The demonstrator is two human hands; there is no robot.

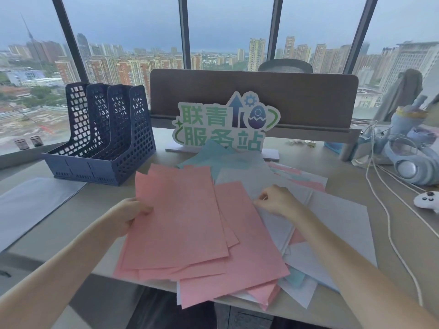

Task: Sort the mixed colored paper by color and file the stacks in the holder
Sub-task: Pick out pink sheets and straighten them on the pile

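While the left hand point(131, 216) grips the pink stack point(177, 219) by its left edge, long axis running away from the person, the right hand point(276, 200) pinches a white sheet point(337, 224) in the mixed pile on the table point(78, 217); holder point(102, 136) stands far-left, nearer the left hand.

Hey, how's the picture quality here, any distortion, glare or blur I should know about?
Head view: wide-angle lens bends the window frames outward; daylight is soft and overcast, with no hard shadows or glare on the pink paper; left hand and right hand look slightly soft, as do the headphones near the edge.
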